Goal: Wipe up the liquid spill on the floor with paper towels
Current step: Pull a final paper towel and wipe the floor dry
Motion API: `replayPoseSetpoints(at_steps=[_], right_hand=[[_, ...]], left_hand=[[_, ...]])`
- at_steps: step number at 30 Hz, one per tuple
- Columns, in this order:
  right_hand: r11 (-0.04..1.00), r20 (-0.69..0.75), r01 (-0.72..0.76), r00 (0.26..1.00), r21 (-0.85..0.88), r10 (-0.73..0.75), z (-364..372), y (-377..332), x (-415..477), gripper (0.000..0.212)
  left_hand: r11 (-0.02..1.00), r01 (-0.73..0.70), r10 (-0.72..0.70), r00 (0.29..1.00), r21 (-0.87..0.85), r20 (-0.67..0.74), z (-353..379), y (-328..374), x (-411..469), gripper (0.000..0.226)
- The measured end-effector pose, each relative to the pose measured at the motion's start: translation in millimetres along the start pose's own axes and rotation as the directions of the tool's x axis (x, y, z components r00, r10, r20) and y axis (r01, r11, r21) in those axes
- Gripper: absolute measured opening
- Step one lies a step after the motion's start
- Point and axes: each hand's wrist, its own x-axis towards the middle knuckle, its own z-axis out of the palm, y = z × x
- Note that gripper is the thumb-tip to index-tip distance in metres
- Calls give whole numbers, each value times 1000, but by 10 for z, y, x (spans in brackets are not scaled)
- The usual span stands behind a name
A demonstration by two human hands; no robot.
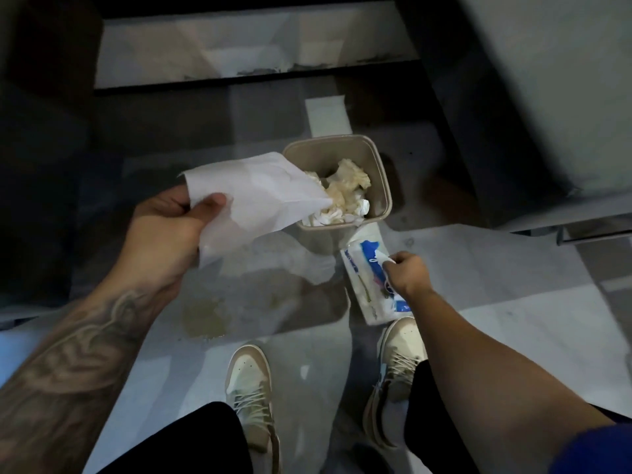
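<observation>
- From my remote seat, I see the left hand (171, 220) at centre left of the frame gripping a clean white paper towel (260, 196) between thumb and fingers. The sheet hangs loose over the near rim of the bin (381, 172).
- The right hand (405, 271), right of centre, pinches the tip of a fresh sheet (379, 256) poking from the blue-and-white tissue pack (367, 285), which lies on the floor (513, 319) just below the bin.
- The spill (203, 319), a yellowish patch, sits lower left of centre near the left shoe (249, 381). A wet sheen spreads from it toward the bin, and it is not yet wiped.
- The bin, at centre frame, holds crumpled, stained towels (345, 189).
- I judge the step in hand to be gathering dry paper. To do it well I would draw the new sheet out straight and slowly, so that it does not tear and the light pack does not lift, then stack it with the towel in the left hand for a thicker pad.
- I would press that pad flat on the yellow patch first and let it soak, then wipe from the outer sheen inward so the liquid does not spread toward the shoes.
</observation>
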Motion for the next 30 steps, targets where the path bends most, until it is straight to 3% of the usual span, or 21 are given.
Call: replayPoseSetpoints(at_steps=[11, 21, 25, 28, 30], right_hand=[[940, -18, 212, 974, -267, -225, -780, -515, -465, 15], [906, -65, 281, 946, -318, -317, -1140, -859, -762, 7], [928, -220, 312, 909, -203, -354, -1277, -1040, -888, 10], [926, -229, 342, 900, -162, -372, -1369, -1169, -1038, 15], [918, -210, 393, 895, -44, -393, -1436, -1272, -1181, 16]], left_hand=[[994, -102, 103, 994, 50, -21, 86, 245, -279, 12], [993, -119, 119, 992, 14, -43, 83, 351, -488, 9], [996, -94, 94, 995, 3, -30, 73, 364, -521, 10], [998, -52, 52, 998, -18, -32, 64, 357, -520, 12], [999, -8, 7, 999, -43, -38, 51, 336, -510, 15]])
